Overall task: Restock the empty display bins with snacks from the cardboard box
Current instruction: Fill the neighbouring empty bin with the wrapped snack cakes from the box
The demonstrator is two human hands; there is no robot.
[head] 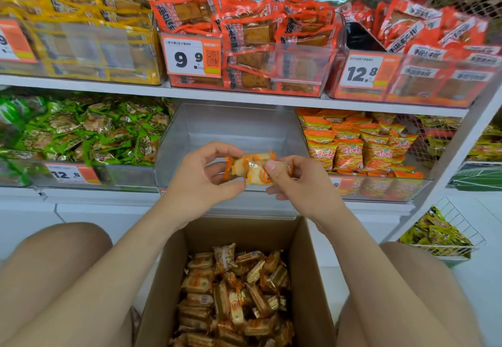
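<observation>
Head camera looks down at a store shelf (81,83), where green packets (81,132) lie heaped at the far left. Next, the left hand (201,176) curls thumb and fingers round one end of a small bunch of orange-wrapped snacks (254,168). The bunch is held just in front of the empty clear bin (233,126) and above the open cardboard box (305,278), which holds many more. The right hand (292,182) pinches the other end, thumb on top. Orange bags (361,145) fill the far right.

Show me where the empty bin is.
Head view, centre: the empty bin sits on the lower shelf, between green packets on the left and orange packets on the right, above the box.
</observation>
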